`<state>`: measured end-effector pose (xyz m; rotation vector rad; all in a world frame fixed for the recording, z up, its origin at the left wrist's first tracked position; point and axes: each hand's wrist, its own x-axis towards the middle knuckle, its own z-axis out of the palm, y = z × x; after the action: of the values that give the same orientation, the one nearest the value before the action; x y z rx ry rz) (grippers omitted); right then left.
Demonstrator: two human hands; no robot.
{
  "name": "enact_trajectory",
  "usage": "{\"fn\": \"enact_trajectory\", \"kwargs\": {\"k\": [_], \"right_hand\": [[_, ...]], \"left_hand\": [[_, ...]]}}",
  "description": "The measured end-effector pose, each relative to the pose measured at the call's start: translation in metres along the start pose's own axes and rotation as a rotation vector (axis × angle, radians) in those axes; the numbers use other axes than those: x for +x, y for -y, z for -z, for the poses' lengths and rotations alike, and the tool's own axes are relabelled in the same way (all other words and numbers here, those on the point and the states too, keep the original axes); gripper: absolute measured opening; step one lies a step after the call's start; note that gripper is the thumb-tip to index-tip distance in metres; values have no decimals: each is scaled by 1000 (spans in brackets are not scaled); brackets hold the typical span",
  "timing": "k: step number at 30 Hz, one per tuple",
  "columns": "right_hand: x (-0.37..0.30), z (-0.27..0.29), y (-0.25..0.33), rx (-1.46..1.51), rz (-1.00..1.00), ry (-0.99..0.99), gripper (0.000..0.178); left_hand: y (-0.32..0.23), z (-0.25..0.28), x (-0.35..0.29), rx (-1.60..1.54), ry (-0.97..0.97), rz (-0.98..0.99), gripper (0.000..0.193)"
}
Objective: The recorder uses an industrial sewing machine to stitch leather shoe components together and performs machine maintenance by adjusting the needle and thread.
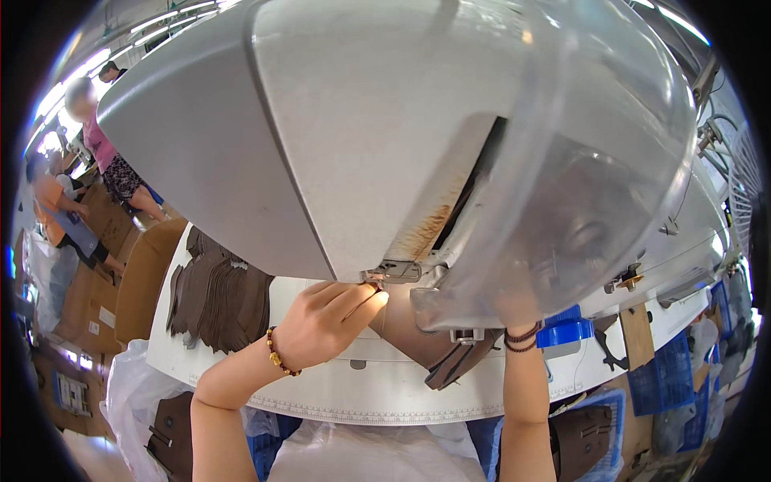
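Observation:
The big grey head of a sewing machine (361,161) fills the upper middle. My left hand (323,325), with a beaded bracelet at the wrist, is closed in a pinch by the small metal part (391,271) at the machine's lower end. A fine thread hangs by the fingertips; what they grip is too small to make out. Below and right of it, a dark brown sheet piece (409,329) lies on the white table, partly under the machine. My right hand (518,299) is behind a clear plastic guard (594,217), which blurs it and hides its fingers.
A stack of dark brown cut pieces (218,297) lies on the white table (337,394) at left. On the right are a blue holder (564,328) and blue crates (662,386). More brown pieces (582,438) sit in a crate below the table edge. Other people stand far left.

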<state>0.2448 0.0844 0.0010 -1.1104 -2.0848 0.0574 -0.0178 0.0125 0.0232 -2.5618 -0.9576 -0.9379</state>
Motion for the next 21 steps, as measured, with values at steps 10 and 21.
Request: {"fn": "enact_trajectory", "kwargs": {"k": [10,21], "right_hand": [[-61,-14,97,-92,349,15,31],[-67,-19,96,-54,392,-97,24]], "left_hand": [[-1,-10,-24,-258,-185,33,20],[0,-11,-25,-29,-201,-207,21]]}}
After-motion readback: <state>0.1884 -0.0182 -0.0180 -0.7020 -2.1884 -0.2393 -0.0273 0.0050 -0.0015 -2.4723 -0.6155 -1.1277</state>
